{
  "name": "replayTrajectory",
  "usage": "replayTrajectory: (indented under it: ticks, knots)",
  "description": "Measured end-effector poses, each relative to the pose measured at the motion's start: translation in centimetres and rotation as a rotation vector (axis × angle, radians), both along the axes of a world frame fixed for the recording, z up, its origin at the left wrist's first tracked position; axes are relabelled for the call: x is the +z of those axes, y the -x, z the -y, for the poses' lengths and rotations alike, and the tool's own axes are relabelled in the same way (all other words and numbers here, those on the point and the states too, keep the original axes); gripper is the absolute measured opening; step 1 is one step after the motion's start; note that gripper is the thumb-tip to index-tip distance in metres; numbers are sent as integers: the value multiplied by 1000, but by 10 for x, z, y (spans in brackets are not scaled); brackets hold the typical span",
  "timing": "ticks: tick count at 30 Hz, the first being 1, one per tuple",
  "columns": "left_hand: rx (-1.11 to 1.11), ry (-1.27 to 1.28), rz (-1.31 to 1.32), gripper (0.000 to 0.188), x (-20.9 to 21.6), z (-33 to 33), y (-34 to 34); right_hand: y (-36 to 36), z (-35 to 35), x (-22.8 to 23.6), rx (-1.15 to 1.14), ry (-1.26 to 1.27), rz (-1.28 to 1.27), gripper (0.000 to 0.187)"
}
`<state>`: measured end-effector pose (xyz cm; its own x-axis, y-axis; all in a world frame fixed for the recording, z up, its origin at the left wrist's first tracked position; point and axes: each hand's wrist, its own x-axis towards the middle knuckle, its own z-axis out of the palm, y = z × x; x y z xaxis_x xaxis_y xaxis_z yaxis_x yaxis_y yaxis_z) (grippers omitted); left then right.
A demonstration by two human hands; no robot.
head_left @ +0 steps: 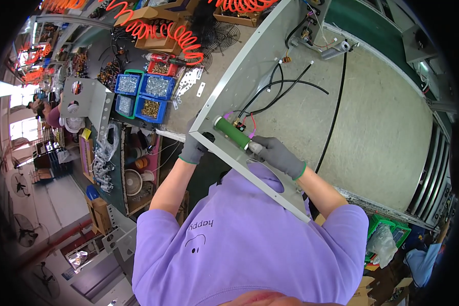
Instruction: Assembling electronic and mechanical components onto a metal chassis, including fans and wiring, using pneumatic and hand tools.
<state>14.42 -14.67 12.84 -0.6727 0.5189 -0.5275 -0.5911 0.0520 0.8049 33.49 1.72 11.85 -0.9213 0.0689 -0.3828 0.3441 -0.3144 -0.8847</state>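
Note:
My left hand [191,149], in a grey glove, is at the outer face of a grey sheet-metal cabinet [242,166], by its left corner. Its fingers are curled and partly hidden by the edge, with something dark at their tips that I cannot make out. Inside the wall lies a green tubular resistor [232,133] with white ends, tilted down to the right. My right hand [278,156], also gloved, pinches around the resistor's lower right end. Beside it, a small terminal part [239,125] carries red, purple and black wires.
Black cables [285,86] lie across the cabinet floor, near a coil spring [336,50]. At left, blue bins [157,86] hold screws and small hardware on a bench. Orange coiled air hoses [183,38] hang above. Green crates [400,233] stand at lower right.

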Motion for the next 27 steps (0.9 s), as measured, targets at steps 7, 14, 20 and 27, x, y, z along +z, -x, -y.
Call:
replayTrajectory:
  ticks: [7, 14, 20, 27]
  knots:
    - [-56, -13, -87, 20, -8, 1, 2, 1, 6, 7, -114, -21, -85, 37]
    - [-69, 21, -145, 19, -6, 0, 0, 2, 10, 4, -29, -341, -137, 40]
    - [-86, 28, -240, 21, -1, -1, -3, 6, 18, 13, -68, -292, -67, 39]
    - [-16, -6, -73, 26, 8, -8, -7, 9, 20, 27, -23, -539, 24, 39]
